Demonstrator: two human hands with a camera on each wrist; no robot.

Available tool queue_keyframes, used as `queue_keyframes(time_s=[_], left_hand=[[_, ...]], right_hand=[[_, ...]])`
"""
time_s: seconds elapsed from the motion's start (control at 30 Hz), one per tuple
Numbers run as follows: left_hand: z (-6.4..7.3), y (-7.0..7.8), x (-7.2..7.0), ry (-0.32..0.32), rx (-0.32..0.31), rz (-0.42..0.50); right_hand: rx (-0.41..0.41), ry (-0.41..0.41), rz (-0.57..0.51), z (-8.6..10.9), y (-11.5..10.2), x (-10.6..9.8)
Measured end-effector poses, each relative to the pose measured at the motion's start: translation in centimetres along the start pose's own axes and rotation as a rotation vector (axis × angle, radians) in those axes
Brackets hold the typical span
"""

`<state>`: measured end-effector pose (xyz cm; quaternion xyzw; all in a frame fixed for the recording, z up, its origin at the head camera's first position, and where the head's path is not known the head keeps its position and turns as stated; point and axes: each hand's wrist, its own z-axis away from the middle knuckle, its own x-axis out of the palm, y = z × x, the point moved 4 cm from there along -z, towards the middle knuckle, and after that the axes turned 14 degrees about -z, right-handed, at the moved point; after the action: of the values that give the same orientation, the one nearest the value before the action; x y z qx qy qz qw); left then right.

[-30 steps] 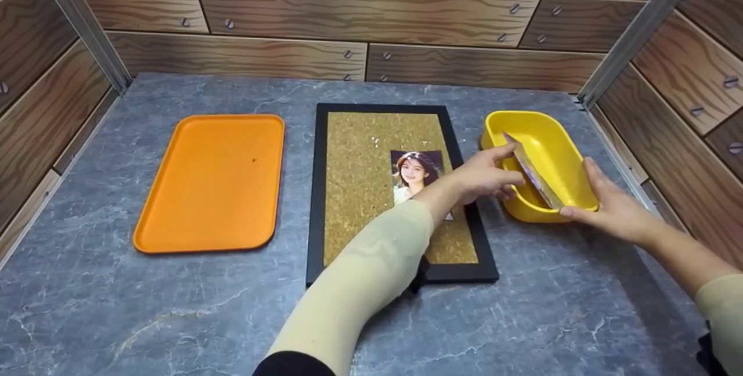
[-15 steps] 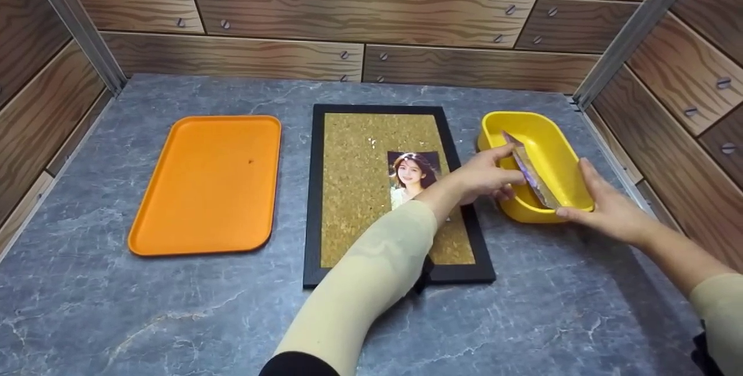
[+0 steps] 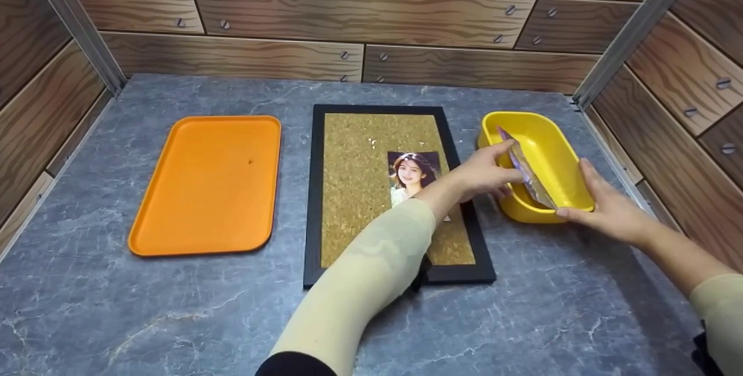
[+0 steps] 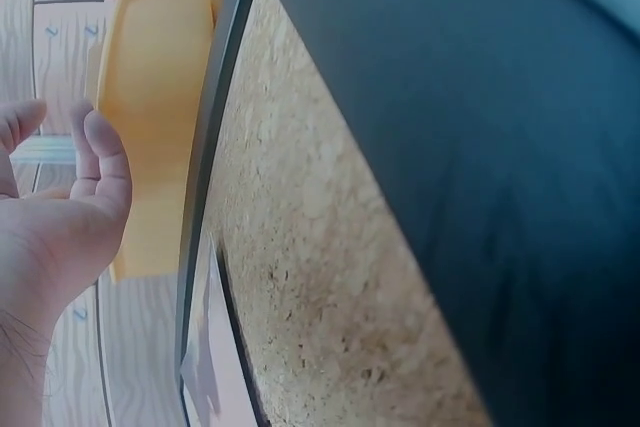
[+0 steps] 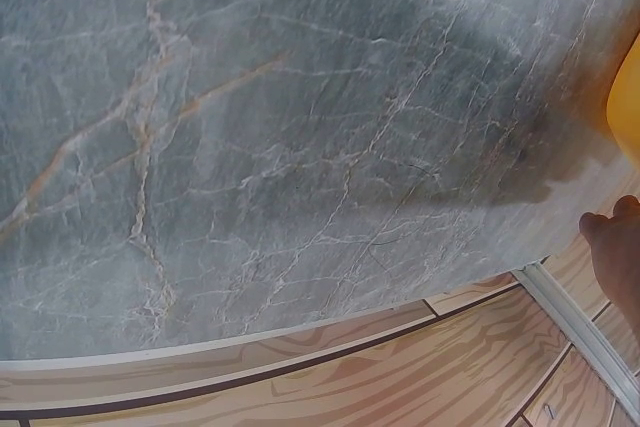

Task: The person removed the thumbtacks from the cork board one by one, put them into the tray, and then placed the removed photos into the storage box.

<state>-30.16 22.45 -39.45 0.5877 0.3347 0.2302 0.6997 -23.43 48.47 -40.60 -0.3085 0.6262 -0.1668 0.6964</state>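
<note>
My left hand (image 3: 484, 174) reaches across the framed corkboard (image 3: 360, 190) to the near-left wall of the yellow box (image 3: 548, 149). In the head view its thumb and a finger hold a thin packet (image 3: 531, 181), which looks clear with a purple edge and leans inside the box. The left wrist view shows the left hand (image 4: 65, 207) beside the yellow box (image 4: 155, 127); the packet is hidden there. At the box's near-right end my right hand (image 3: 609, 208) grips the rim, thumb in front and fingers along the outer side. A portrait photo (image 3: 411, 170) lies on the corkboard, partly covered by my left arm.
An orange tray (image 3: 209, 184) lies on the left of the grey marbled table (image 3: 191, 312). Wood-patterned walls (image 3: 371, 7) with metal corner posts enclose the back and sides.
The packet's upper end has shifted slightly left and up, and its tilt has changed a little under my left hand. The right hand and the box stay in place.
</note>
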Motion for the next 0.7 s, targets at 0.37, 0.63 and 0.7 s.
queue_keyframes(time_s=[0.37,0.63,0.7], left_hand=[[0.24,0.47,0.35,-0.023,-0.041,-0.091],[0.51,0.85,-0.32,0.039,0.005,-0.111],[0.56,0.89,-0.43,0.047,0.012,-0.103]], right_hand=[[0.004,-0.005,0.003,-0.03,-0.05,0.01],[-0.005,0.004,-0.006,0.06,-0.05,0.01],[-0.007,0.006,-0.007,0.06,0.0,0.01]])
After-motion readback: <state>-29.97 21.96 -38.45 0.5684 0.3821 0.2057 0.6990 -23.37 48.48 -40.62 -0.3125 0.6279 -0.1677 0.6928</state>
